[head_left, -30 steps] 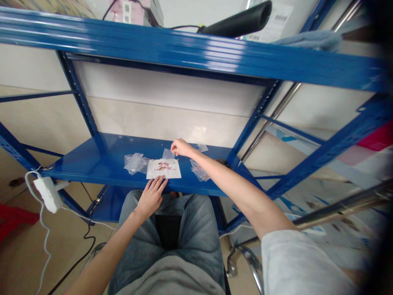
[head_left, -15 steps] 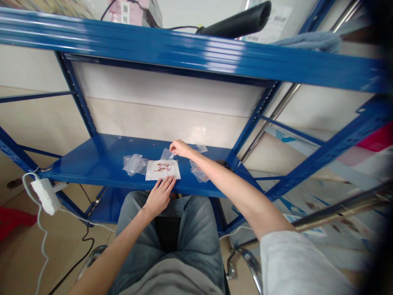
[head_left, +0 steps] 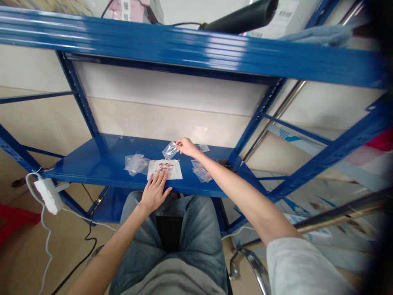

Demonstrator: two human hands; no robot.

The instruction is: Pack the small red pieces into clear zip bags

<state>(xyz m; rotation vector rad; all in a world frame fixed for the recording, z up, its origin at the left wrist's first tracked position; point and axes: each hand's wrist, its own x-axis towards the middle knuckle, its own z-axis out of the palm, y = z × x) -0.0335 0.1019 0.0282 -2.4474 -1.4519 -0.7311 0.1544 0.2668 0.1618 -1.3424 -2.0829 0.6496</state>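
My right hand pinches a small clear plastic bag and holds it just above the blue shelf. My left hand lies with fingers stretched out, its fingertips resting on the near edge of a white sheet that carries several small pinkish-brown pieces. A heap of empty clear bags sits left of the sheet. More small bags lie to its right, under my right forearm.
The upper blue shelf beam spans overhead. A white power strip with its cable hangs off the shelf's left end. Blue uprights flank the shelf. My lap in jeans is below the shelf edge, with a chrome chair frame.
My right hand has lifted the small clear bag off the shelf and moved slightly right. My left hand slid forward, so its fingers now rest on the white sheet.
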